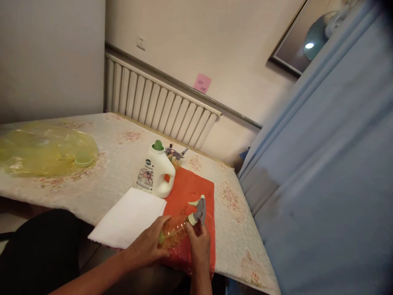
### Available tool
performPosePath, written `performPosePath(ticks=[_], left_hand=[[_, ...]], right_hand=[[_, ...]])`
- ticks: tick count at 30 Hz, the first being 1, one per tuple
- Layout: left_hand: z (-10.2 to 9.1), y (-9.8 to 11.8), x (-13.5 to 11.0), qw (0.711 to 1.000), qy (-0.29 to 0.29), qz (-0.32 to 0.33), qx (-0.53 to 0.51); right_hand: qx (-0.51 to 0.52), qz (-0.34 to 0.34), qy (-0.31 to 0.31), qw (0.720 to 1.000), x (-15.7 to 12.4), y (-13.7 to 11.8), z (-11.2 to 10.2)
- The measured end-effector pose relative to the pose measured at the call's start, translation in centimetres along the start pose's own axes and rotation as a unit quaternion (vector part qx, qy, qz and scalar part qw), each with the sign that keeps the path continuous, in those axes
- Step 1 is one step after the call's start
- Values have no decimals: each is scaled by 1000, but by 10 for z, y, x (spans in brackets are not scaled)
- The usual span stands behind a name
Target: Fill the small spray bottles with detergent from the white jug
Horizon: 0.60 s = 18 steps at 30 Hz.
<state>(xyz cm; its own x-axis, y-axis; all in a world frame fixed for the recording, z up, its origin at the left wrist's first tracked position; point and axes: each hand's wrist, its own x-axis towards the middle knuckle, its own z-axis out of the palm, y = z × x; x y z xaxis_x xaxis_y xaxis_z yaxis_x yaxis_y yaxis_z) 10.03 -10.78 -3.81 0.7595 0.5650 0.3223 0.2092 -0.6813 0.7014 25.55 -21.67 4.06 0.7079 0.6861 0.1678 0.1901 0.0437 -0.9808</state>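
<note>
A clear spray bottle (pixel 175 232) with a grey and pale-green trigger head lies tilted between my hands, above a red sheet (pixel 204 186). My left hand (pixel 155 241) is wrapped around the bottle's base end. At the neck, just below the trigger head, the fingers of my right hand (pixel 199 243) close on the bottle. A folded white cloth (pixel 129 219) lies left of the red sheet, near the table's front edge. Behind it stands a white jug (pixel 159 174) with a handle, a printed label and a green piece in its mouth.
Behind the jug is another grey trigger head (pixel 176 152), partly hidden. A yellow transparent plastic bag (pixel 46 149) lies at the left of the flowered tablecloth (pixel 123 155). A dark chair (pixel 39 250) stands in front; a blue curtain (pixel 331 172) hangs on the right. A radiator (pixel 159 102) runs behind.
</note>
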Motion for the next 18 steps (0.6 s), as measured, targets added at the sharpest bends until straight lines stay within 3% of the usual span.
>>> performPosePath(ticks=[4,10,13,15,18], left_hand=[[0,4,-3,999,1,-16,-46],[-1,10,-10,992,-13,-57,-111],[-7,13,-12,982,-46,-77,-166],[-14,18,-13,959,-97,-100,-245],[-28,31,-13,881,-204,-126,-409]], right_hand=[[-13,-4,-1,1000,0,-2,1],[23,31,71,997,-3,-10,11],[59,40,93,993,-6,-11,15],[67,35,88,993,-7,-10,14],[89,28,60,994,-7,-3,12]])
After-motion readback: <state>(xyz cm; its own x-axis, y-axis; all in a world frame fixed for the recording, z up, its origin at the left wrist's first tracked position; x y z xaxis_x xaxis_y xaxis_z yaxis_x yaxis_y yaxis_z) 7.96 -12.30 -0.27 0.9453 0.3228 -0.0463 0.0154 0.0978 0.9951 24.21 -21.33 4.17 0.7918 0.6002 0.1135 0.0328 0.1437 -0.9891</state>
